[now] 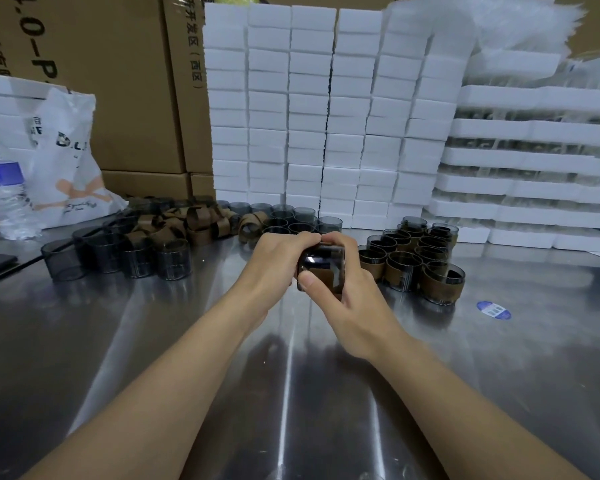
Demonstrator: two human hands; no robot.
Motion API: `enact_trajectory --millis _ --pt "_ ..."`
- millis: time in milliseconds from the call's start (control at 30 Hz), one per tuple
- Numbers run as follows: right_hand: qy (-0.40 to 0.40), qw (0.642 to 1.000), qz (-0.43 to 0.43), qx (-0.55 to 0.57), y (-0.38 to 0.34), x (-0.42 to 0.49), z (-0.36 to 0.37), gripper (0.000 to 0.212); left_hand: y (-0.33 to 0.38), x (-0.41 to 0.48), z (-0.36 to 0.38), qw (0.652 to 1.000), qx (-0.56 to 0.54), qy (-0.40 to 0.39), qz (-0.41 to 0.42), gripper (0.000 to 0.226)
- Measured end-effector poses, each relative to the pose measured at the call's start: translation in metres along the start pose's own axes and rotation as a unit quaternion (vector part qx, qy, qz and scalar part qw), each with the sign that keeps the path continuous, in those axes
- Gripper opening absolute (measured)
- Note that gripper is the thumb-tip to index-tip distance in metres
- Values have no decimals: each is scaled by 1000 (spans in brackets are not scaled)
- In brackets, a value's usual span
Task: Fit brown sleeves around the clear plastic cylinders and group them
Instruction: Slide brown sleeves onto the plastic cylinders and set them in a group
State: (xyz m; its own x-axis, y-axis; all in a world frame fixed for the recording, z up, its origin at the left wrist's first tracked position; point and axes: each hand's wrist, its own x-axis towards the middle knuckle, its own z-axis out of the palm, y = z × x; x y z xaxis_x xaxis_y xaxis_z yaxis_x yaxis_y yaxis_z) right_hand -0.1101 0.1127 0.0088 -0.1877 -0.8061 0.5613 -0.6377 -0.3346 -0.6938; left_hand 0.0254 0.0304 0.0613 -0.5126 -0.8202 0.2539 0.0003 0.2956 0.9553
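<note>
Both hands hold one clear plastic cylinder above the metal table, with a brown sleeve partly around it. My left hand grips it from the left, fingers curled over its top. My right hand grips it from the right, thumb pressed on its near face. Bare cylinders stand at the left and more behind my hands. Loose brown sleeves lie heaped between them. Sleeved cylinders are grouped at the right.
A steel table fills the foreground. White foam blocks are stacked at the back, foam trays at right, cardboard boxes at left. A water bottle and white bag stand far left. A blue sticker lies at right.
</note>
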Motion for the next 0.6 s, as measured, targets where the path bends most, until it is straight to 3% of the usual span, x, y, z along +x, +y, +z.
enact_trajectory --millis 67,167,300,367,500,600 --pt "5 1000 16 -3 3 1 0 72 -3 0 5 1000 -14 14 -19 32" --pt "-2 999 40 -6 7 0 -4 83 -10 -1 13 988 -66 12 -137 32" --pt "77 997 15 -20 5 3 -4 85 -14 -5 14 932 -231 -50 -275 37" --pt "120 992 36 -5 4 5 -1 74 -17 -4 16 922 -254 -63 -284 40" --pt "130 988 71 -36 3 6 -9 58 -20 2 18 961 -179 -45 -207 68" --pt "133 988 74 -29 -1 7 -11 54 -19 2 20 974 -143 -67 -160 64"
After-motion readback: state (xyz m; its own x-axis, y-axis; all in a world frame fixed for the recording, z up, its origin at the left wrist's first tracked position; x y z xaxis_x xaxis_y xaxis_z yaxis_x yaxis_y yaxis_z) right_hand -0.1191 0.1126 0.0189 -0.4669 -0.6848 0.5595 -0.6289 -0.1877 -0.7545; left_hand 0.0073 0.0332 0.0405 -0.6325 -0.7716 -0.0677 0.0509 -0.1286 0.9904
